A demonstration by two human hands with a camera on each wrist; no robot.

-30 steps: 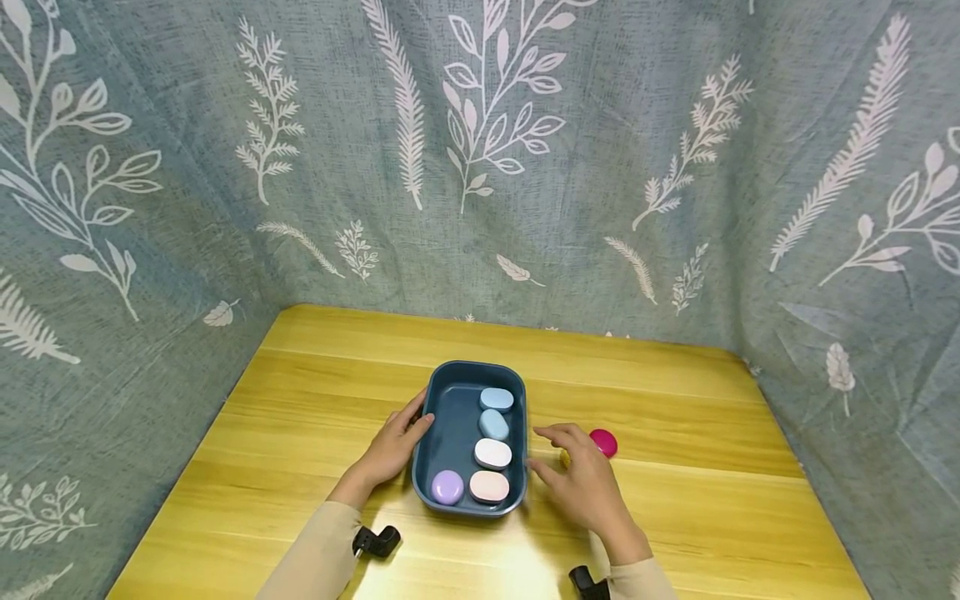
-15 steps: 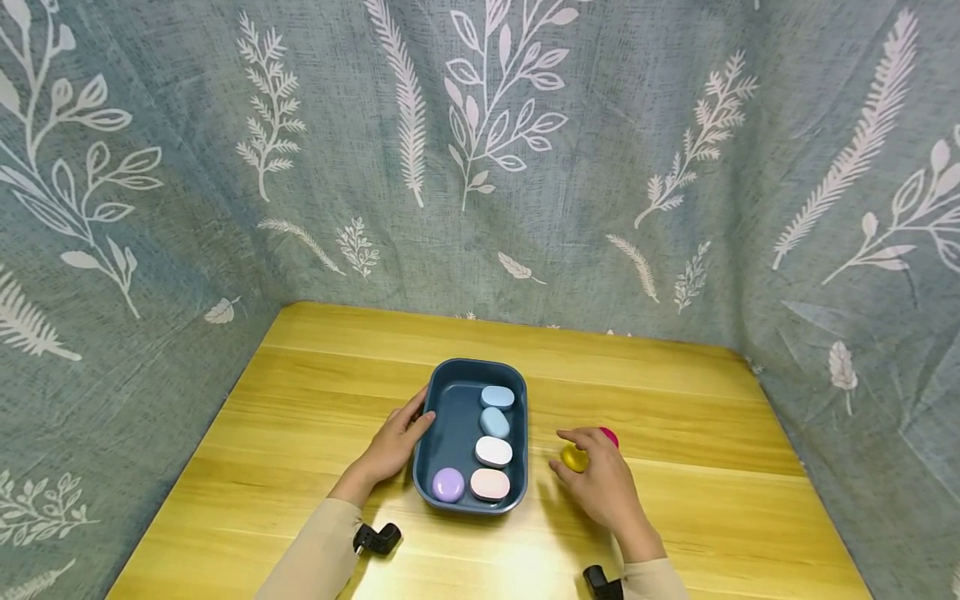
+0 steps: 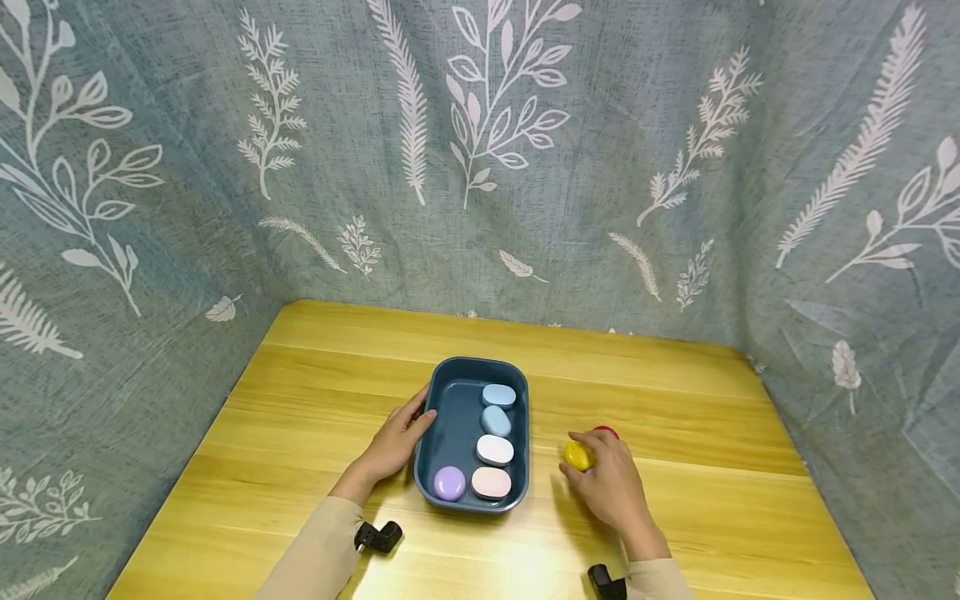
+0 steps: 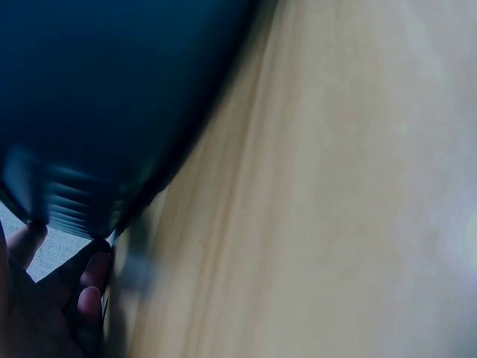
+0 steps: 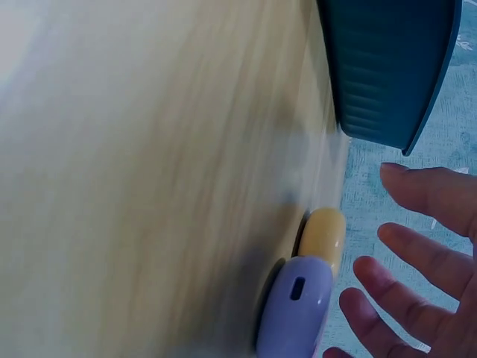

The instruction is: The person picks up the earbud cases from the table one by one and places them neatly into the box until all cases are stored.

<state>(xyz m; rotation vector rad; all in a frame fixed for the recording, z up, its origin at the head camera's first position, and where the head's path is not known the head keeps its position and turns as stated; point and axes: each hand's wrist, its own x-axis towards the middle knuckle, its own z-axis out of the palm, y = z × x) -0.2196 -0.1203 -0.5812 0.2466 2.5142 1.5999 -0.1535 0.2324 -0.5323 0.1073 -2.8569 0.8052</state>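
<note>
A dark blue rectangular tray point(image 3: 456, 427) lies on the table, long side pointing away from me. My left hand point(image 3: 392, 443) grips its left wall, thumb at the rim and fingers along the outside. To the right of the tray, my right hand point(image 3: 609, 485) hovers with fingers spread around a glossy yellow rounded piece point(image 3: 578, 455). In the right wrist view the fingers stand apart from it. Beside it lies a lilac rounded piece point(image 5: 294, 313) with a small dark slot. A magenta piece point(image 3: 606, 432) is mostly hidden behind my right hand.
Inside the tray, two light blue pieces point(image 3: 496, 421), a white one point(image 3: 495, 450) and a pale pink one point(image 3: 491, 483) line the right side. A purple round piece point(image 3: 449, 483) sits front left. A leaf-patterned cloth point(image 3: 480, 167) surrounds the wooden table point(image 3: 337, 350).
My right hand has moved rightward from the tray's right side to the yellow piece, covering most of the magenta one. My left hand has stayed on the tray.
</note>
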